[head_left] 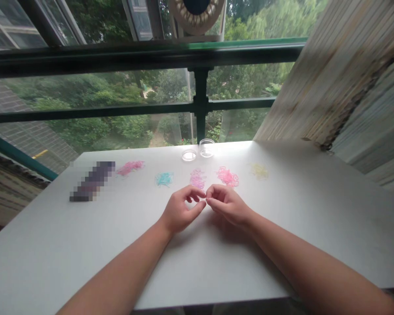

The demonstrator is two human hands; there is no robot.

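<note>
My left hand [184, 208] and my right hand [228, 204] meet fingertip to fingertip above the middle of the white table [184, 271]. The right thumb and forefinger are pinched together; whatever lies between them is too small to make out. On the left hand the thumb and fingers are apart, with the tips by the right pinch. Just beyond the hands lie a purple pile [197, 178] and a bright pink pile [228, 176] of thin, loop-like pieces. Farther out are a teal pile [164, 178], a pink pile [130, 167] and a pale yellow pile [260, 171].
A round clear container [206, 148] and a shallow clear dish [188, 155] stand at the table's far edge. A dark, pixelated object [93, 180] lies at the left. Behind are a green-railed window and, at the right, a curtain [302, 74].
</note>
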